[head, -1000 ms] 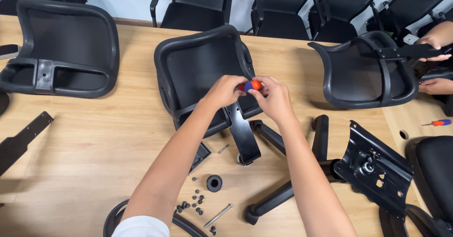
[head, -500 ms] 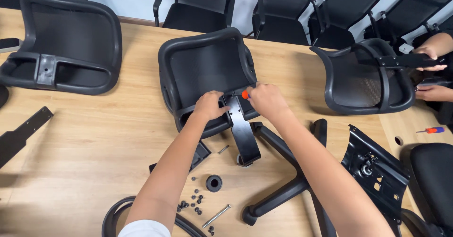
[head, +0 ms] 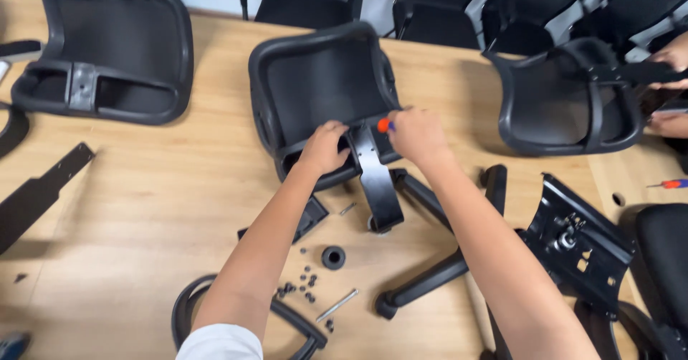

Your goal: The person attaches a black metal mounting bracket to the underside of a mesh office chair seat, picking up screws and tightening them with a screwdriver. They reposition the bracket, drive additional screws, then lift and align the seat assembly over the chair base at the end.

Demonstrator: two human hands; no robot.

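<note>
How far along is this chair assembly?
Early. The curved black bracket already lies against the chair back. The right hand holds an orange-handled screwdriver there; the left hand steadies. Screws, star base and seat plate lie unattached.

Chair back (head: 315,87) looked like matt black plastic with a mesh cloth panel; the bracket (head: 376,181) on it was glossy black metal. Table (head: 165,209) was pale wood, smooth satin finish. Screwdriver handle (head: 385,125) was shiny orange plastic, and the loose bolt (head: 337,305) bare bright metal.
</note>
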